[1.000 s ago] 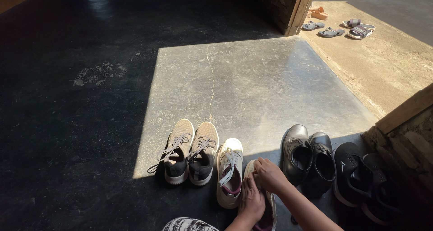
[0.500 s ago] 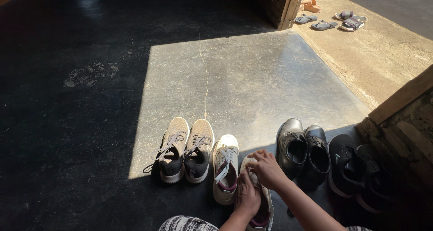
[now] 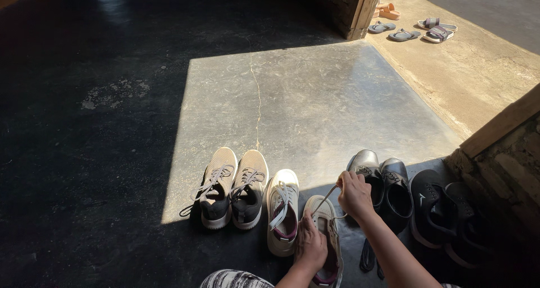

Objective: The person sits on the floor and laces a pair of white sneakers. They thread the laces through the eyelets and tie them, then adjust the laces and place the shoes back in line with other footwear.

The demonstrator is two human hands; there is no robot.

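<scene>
A white sneaker with a maroon lining point(image 3: 328, 232) lies on the floor close to me, partly in shadow. My left hand point(image 3: 311, 244) presses on its tongue and holds it in place. My right hand point(image 3: 354, 193) is raised above and to the right of the shoe, pinching the white lace point(image 3: 323, 202), which runs taut from the eyelets up to my fingers. The matching white sneaker point(image 3: 282, 209) stands just to the left, laced.
A beige pair of sneakers point(image 3: 233, 187) stands left of the white ones. Black leather shoes point(image 3: 382, 187) and black sneakers point(image 3: 444, 215) line up on the right, by a brick wall point(image 3: 506, 170). Several sandals point(image 3: 413, 29) lie far off outside. My patterned knee point(image 3: 233, 279) shows at the bottom.
My right hand has lifted off the shoe and moved up and right, drawing the lace out taut. My left hand stays on the shoe.
</scene>
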